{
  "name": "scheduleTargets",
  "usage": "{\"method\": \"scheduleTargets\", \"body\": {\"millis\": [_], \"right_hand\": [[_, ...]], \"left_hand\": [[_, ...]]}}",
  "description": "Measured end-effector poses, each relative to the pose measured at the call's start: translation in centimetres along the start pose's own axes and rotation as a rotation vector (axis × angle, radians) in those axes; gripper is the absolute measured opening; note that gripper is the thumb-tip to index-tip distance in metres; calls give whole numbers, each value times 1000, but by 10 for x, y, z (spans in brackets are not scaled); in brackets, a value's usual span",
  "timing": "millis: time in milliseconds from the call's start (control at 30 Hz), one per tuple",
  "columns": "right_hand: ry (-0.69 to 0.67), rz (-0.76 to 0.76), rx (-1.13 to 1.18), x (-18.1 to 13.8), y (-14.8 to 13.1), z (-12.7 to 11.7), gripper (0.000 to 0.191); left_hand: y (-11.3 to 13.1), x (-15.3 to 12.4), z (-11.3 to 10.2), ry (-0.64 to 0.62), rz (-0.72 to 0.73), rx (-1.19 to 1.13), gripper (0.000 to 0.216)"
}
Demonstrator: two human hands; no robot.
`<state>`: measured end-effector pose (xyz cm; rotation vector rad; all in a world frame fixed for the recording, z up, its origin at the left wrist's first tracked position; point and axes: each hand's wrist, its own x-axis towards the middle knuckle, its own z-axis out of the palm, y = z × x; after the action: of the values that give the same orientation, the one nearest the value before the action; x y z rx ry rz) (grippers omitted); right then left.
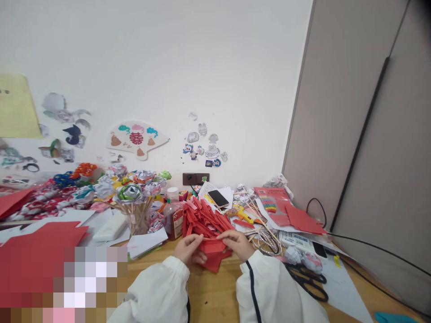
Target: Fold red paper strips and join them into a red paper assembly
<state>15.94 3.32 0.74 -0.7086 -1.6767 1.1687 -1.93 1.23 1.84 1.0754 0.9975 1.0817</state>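
A piece of red paper [214,246] with a folded upper edge is stretched between my two hands. My left hand [189,247] pinches its left end between thumb and fingers. At the other end, my right hand [237,243] grips the edge the same way. More red paper lies on the table below, partly covered by the held piece. Just behind my hands rises a heap of folded red paper strips [205,217]. To its left stands a bottle of reddish-brown liquid [173,220].
Left of the bottle, paper flowers [129,193] on sticks fill a clear cup. A phone [218,198] lies behind the strips. Black scissors [308,282], crumpled paper balls [292,255] and a coiled cord [267,242] sit at the right. Red sheets [50,233] cover the left side.
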Motion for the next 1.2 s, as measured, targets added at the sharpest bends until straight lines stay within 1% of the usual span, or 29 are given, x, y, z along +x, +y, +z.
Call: {"method": "scheduleTargets", "body": {"millis": [133, 267, 367, 500, 667, 967, 1200], "right_hand": [[-9, -92, -170, -2, -9, -3, 17], [-50, -124, -275, -3, -13, -3, 22], [-82, -117, -328, -2, -6, 0, 26], [-86, -52, -406, -1, 12, 6, 27], [-62, -24, -458, 0, 25, 6, 24], [-34, -34, -514, 2, 28, 3, 20], [-61, -39, -556, 1, 26, 5, 20]], "left_hand": [[-6, 4, 0, 14, 24, 51, 38], [-11, 6, 1, 26, 100, 132, 38], [-15, 6, 2, 9, 158, 203, 38], [-23, 8, 3, -1, 202, 274, 36], [-28, 9, 3, -10, 187, 321, 38], [-24, 6, 7, -2, 154, 359, 39], [-20, 2, 8, 8, 195, 436, 32]]}}
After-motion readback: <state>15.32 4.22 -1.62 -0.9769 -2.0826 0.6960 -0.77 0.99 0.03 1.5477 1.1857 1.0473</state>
